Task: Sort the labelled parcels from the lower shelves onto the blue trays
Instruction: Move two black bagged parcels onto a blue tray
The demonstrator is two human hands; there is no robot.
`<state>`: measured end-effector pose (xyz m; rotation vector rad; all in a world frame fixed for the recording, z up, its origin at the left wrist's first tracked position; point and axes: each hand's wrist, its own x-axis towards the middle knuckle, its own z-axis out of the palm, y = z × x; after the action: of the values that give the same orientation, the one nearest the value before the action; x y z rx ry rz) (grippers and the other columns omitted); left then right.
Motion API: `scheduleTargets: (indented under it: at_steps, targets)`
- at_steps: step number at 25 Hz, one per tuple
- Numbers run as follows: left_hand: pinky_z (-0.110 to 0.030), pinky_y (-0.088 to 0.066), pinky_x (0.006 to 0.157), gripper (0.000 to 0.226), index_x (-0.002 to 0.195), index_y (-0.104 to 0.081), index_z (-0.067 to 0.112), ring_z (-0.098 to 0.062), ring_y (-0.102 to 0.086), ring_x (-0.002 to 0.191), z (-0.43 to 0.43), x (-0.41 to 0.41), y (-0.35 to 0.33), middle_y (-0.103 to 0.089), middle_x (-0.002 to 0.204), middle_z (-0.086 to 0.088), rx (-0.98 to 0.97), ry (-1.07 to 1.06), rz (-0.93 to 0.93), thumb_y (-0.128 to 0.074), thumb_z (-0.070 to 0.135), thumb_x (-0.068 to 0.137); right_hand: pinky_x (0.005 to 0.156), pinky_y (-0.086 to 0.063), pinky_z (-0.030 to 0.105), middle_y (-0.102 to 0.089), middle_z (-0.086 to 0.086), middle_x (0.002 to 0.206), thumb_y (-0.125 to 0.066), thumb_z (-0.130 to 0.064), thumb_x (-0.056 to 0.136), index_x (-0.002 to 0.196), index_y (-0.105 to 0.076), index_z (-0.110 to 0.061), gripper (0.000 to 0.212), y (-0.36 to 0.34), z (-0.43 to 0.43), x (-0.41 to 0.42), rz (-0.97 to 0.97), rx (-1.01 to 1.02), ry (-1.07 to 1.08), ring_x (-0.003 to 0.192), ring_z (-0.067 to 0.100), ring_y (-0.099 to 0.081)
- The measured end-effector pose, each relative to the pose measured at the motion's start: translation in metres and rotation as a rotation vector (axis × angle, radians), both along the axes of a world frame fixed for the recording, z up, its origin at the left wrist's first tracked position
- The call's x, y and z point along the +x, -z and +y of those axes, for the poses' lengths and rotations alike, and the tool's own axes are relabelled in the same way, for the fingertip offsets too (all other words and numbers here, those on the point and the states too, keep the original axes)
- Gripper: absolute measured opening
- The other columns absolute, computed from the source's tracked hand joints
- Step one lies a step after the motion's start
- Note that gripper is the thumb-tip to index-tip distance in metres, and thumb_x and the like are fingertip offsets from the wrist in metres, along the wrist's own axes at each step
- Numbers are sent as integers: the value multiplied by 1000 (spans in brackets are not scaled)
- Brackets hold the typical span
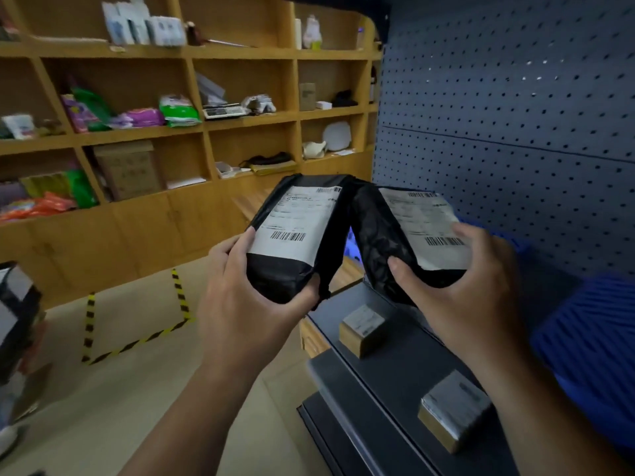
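Grey shelf (pixel 405 372) carries two small boxes (pixel 366 329) (both labelled).

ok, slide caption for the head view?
Left hand and right hand each hold a labelled black parcel above the grey shelf.

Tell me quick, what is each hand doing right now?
Left hand: closed around a black parcel with a white label.
Right hand: closed around another black labelled parcel.

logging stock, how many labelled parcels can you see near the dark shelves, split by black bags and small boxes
black bags: 2, one in the left hand at, one in the right hand at
small boxes: 2, on the dark shelves at and
total: 4
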<state>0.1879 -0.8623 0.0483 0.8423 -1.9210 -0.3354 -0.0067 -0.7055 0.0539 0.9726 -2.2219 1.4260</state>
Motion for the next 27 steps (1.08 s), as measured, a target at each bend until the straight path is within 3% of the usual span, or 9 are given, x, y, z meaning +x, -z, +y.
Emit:
scheduleTargets:
  at_steps: [4,8,14,17,21,27]
  targets:
    - [-19,-43,81,113,150,-44,17,-1,-44,117,-65,-62,-12,-45,137,6,4,137,1,-62,81,58,96,-45,38,-44,-4,134,-74,-72,67,134,-48,-30,83,-8,-43,-42,-46,-14,131,128,17,-43]
    - [-33,-55,83,111,149,-44,22,-13,-54,120,-119,-118,-11,-46,137,7,42,231,7,-65,81,57,93,-38,32,-34,-16,121,-75,-72,67,135,-47,-33,83,-16,-69,-68,-58,33,272,125,13,-42]
    - [-27,-51,80,106,146,-46,23,-13,-58,118,-169,-210,5,-46,137,10,62,549,-16,-63,82,60,95,-42,32,-40,-7,136,-74,-77,66,136,-45,-34,87,-7,-84,-89,-78,82,626,127,14,-42]
    - [-33,-54,80,105,145,-46,24,-16,-58,119,-187,-245,8,-45,136,10,59,677,-30,-62,82,60,104,-46,44,-39,-4,138,-73,-81,64,139,-43,-33,94,-1,-88,-87,-118,90,799,131,18,-42]
    - [-39,-55,82,102,144,-47,24,-15,-54,121,-195,-269,19,-45,137,9,61,749,-64,-61,82,60,102,-50,47,-36,-4,139,-71,-85,61,138,-39,-34,97,10,-97,-78,-188,140,923,130,21,-44]
    - [-29,-44,77,102,144,-44,27,-15,-54,120,-189,-281,33,-46,137,8,84,777,-129,-62,84,61,104,-48,51,-35,2,141,-71,-84,60,141,-40,-27,103,22,-104,-75,-231,226,1020,130,24,-41]
